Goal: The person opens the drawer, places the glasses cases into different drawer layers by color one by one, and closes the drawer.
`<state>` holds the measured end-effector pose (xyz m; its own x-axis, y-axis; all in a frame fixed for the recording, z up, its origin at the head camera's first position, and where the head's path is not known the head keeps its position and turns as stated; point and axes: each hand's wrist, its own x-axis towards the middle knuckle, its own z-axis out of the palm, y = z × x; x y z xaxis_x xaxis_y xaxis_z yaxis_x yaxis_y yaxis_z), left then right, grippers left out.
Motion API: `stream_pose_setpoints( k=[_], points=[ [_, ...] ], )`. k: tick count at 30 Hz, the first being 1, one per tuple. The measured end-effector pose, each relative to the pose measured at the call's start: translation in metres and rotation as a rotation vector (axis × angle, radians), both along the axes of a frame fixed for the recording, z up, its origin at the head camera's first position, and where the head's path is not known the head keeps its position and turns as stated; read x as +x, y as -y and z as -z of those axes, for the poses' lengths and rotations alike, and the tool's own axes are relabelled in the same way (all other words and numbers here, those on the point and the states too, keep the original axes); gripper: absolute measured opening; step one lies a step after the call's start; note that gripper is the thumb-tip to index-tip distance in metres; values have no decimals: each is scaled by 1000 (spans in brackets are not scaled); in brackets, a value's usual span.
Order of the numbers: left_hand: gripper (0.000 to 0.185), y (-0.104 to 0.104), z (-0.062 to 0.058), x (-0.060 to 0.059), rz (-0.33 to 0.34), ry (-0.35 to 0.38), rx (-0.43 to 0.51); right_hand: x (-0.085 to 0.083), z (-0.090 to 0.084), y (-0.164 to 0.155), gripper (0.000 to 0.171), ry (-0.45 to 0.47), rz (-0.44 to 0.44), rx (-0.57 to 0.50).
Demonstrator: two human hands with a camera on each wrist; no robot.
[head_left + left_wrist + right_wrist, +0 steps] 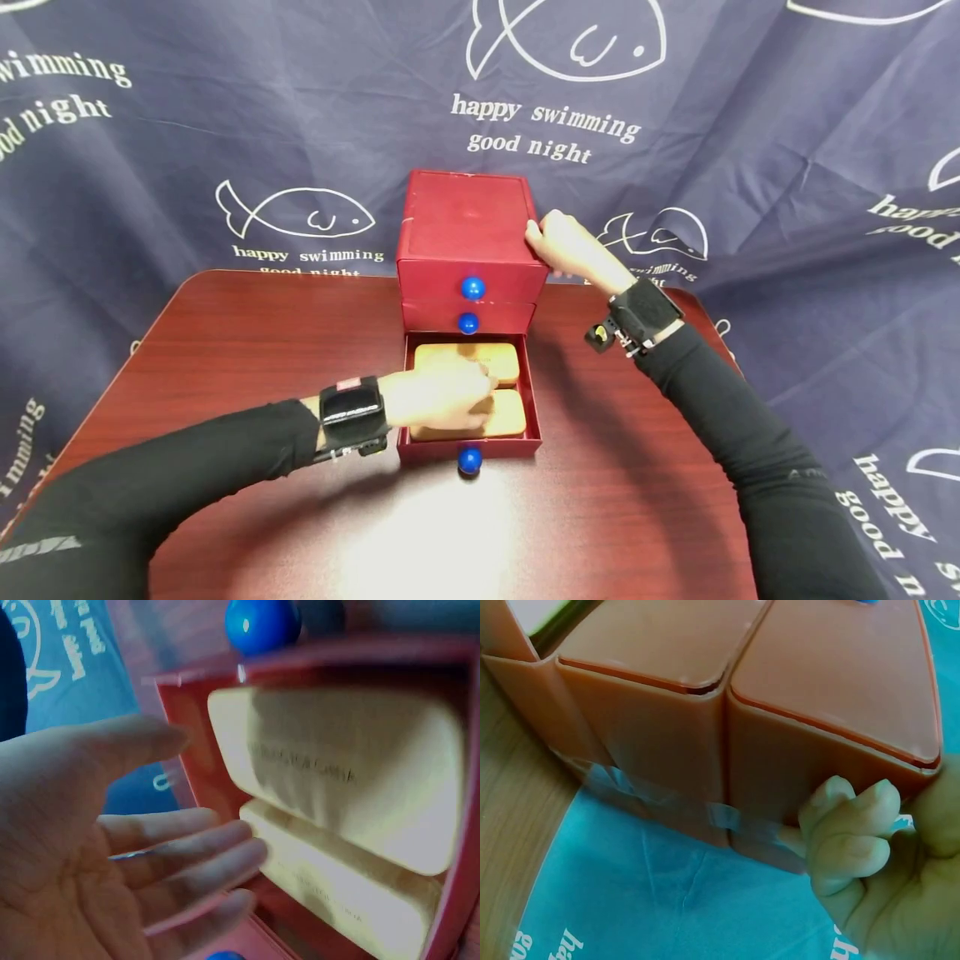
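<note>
A red cabinet [468, 217] with three stacked drawers stands at the back of the table. Its bottom drawer [427, 451] is pulled out and holds two flat yellow cases with rounded corners, a rear case [501, 360] and a front case [510, 414]. Over these cases hovers my left hand [442, 392]; the left wrist view shows its fingers extended, with nothing held. At the cabinet's upper right edge, my right hand [566, 243] grips the corner, thumb on top. In the right wrist view its fingers [855, 855] are curled against the side wall.
Blue round knobs sit on the drawer fronts, including the bottom knob [469, 460]. The two upper drawers are closed. A brown wooden table [300, 333] carries the cabinet, and a printed blue cloth [315, 125] hangs behind it.
</note>
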<state>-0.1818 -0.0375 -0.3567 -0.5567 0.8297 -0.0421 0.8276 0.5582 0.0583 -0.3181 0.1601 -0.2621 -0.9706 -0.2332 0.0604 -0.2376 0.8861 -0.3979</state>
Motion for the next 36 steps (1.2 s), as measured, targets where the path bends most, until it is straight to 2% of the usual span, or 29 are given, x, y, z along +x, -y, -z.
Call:
stream_pose_setpoints(
  k=[1, 4, 6, 8, 13, 17, 20, 23, 31, 36],
  points=[
    [23, 0, 0, 5, 18, -37, 7, 0, -1, 0, 46, 6, -4, 4],
    [21, -1, 7, 18, 118, -235, 79, -1, -3, -1, 46, 11, -17, 12],
    [20, -2, 13, 27, 157, -379, 79, -1, -3, -1, 46, 7, -24, 13],
    [18, -3, 21, 36, 209, -520, 52, -1, -4, -1, 45, 5, -26, 12],
    [19, -1, 37, 52, 396, -803, -89, -1, -3, -1, 45, 7, -20, 18],
    [19, 1, 45, 57, 521, -968, -127, -1, -3, -2, 46, 5, -19, 22],
    [21, 3, 50, 61, 571, -984, -135, 0, -2, -2, 46, 4, -18, 19],
    [21, 4, 55, 63, 579, -961, -135, -1, -2, -3, 46, 4, -14, 15],
    [26, 8, 70, 63, 503, -969, -138, 0, -1, 0, 44, 13, -3, 14],
    [31, 8, 74, 64, 472, -1047, -143, 1, 0, 0, 44, 15, 2, 10]
  ],
)
